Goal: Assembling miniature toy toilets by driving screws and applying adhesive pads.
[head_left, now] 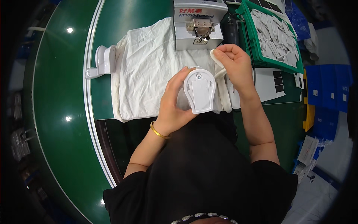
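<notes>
My left hand is closed round a white plastic housing with a round top and a narrower base. Its flat face, with a screw near the top and a slot on each side, is turned up toward me. To the right of it, my right hand pinches a narrow white strip with a rounded end between thumb and fingers. I cannot tell whether this strip is cloth or plastic. Beneath both hands a white cloth covers part of the green table.
A grey machine with a metal fixture stands beyond my hands. Back right, a green basket holds many small white pieces. Another white plastic device stands at the cloth's left edge. Blue bins are at the far right.
</notes>
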{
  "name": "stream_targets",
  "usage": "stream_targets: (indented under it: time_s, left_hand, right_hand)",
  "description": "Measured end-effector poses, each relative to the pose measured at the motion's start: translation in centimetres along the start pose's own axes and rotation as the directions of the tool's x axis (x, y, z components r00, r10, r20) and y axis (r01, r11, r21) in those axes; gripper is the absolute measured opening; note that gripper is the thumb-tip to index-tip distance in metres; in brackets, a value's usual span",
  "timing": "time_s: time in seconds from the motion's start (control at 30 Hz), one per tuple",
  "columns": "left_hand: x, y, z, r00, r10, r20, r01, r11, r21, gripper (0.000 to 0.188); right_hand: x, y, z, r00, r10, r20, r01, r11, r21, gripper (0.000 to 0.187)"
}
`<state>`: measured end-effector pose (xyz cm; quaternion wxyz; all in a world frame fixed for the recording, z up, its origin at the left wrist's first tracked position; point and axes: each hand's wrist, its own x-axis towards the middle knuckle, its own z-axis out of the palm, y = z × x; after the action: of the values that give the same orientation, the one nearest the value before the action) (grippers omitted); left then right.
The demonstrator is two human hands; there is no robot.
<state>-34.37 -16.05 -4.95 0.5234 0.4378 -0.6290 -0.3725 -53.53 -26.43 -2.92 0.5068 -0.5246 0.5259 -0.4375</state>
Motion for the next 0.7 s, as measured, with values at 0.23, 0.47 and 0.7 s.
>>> stream_targets:
  time_s: [0.23,0.47,0.7]
  left_hand:
    - [0.8,0.5,-1.0,0.996,-0.031,-0.079,0.011,0.971,-0.24,0.116]
    - [2.1,1.9,-2.0,0.953,-0.258,-0.157,0.142,0.842,-0.521,0.116]
    - [3.5,4.0,-7.9,0.941,0.231,0.249,-0.337,0.542,0.77,0.053]
  right_hand:
    - [-1.7,0.1,-0.9,0.843,-0.535,-0.058,0.416,0.716,-0.561,0.039]
    - [-6.3,-1.4,1.9,0.87,-0.022,0.492,0.043,0.999,-0.032,0.07]
    - [-3.6,-4.5,2.2,0.776,0.037,0.63,0.072,0.987,-0.146,0.055]
